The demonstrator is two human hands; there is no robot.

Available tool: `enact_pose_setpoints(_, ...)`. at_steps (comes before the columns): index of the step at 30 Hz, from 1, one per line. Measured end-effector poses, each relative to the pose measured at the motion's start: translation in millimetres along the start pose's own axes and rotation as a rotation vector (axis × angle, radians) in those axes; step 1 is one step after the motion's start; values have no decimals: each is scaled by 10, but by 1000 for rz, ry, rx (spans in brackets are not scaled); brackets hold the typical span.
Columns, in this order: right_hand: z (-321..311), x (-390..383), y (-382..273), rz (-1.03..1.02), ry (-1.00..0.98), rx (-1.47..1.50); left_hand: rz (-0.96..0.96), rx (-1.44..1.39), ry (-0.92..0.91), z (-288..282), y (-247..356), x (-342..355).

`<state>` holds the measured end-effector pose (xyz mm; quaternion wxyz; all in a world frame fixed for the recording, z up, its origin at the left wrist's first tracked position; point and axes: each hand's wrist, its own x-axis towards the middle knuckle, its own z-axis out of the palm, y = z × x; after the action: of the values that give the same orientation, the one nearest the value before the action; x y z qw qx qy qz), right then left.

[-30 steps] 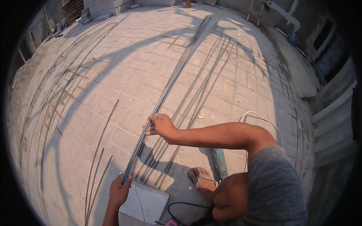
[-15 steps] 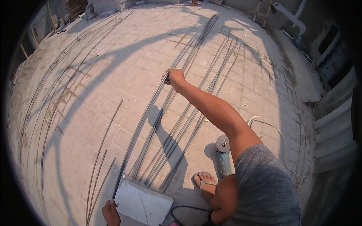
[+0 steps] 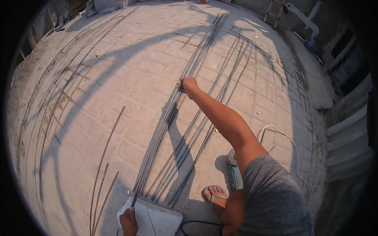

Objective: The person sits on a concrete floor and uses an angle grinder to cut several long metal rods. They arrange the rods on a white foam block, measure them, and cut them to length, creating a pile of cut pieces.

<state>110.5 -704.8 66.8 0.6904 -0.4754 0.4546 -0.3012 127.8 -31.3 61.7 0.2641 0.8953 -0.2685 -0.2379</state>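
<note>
Head view — right hand (image 3: 189, 85) grips rebar bundle (image 3: 165, 126) running lengthwise away — slightly rightward.

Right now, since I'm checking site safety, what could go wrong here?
The right hand grips a long steel bar far out, so a slip could pinch bare fingers. A sandalled foot lies beside the bar ends. The angle grinder and its looping cable could trip someone.
</note>
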Motion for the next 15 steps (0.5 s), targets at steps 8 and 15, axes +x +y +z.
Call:
enact_pose_setpoints(8, 25, -81, -107, -88, 13, 58, -40, 77, 46, -158, 7, -30)
enact_pose_setpoints(15, -279, 16, 232, 87, 86, -154, -93, 81, -97, 142, 42, -12)
